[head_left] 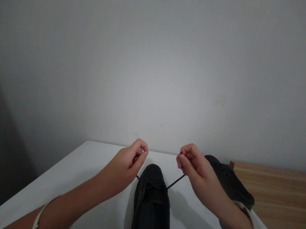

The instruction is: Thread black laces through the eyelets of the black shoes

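A black shoe (152, 204) stands on the white table, its toe pointing away from me. Above and left of the toe, my left hand (130, 160) is closed in a pinch on one end of the black shoelace (175, 182). On the other side my right hand (195, 165) pinches the other end, and that stretch of lace runs taut from the shoe up to my fingers. Both hands are raised off the table. The knot area on the shoe is dark and hard to make out.
A second black shoe (231, 182) lies at the table's right edge, partly behind my right hand. Beyond the white table (97, 159) rises a plain grey wall (155, 67). A wood-grain surface (276, 197) sits to the right.
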`<control>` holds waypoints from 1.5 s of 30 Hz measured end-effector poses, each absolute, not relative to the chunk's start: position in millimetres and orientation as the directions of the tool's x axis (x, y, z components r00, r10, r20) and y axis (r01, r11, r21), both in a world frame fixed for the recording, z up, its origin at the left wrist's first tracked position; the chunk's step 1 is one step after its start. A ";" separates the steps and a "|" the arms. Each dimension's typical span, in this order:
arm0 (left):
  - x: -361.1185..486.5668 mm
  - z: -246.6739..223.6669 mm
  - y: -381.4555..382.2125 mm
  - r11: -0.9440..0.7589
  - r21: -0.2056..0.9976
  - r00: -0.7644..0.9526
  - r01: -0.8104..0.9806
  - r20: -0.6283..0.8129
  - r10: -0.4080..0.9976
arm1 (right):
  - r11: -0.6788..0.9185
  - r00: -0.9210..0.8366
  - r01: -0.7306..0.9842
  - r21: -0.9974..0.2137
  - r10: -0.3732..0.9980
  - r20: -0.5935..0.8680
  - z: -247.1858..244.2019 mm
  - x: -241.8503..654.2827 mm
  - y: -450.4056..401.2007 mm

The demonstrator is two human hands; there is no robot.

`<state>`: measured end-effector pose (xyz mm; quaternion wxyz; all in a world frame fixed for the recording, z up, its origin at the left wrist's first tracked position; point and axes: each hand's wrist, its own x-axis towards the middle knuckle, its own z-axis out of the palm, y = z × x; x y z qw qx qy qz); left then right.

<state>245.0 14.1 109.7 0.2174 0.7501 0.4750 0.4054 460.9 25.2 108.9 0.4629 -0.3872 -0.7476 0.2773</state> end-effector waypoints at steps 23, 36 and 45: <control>232.2 68.7 -5.8 -0.115 0.944 0.506 0.308 -0.060 0.860 | 0.073 -0.579 0.233 -0.970 0.811 -0.078 70.0 477.6 13.1; 232.5 77.7 -6.4 -0.170 0.928 0.460 0.330 -0.001 0.888 | 0.111 -0.563 0.201 -0.973 0.826 -0.022 68.4 483.0 15.4; 256.3 86.5 -12.2 -0.065 0.997 0.562 0.037 0.033 0.826 | 0.332 -0.570 0.099 -0.938 0.792 0.220 90.2 459.8 4.4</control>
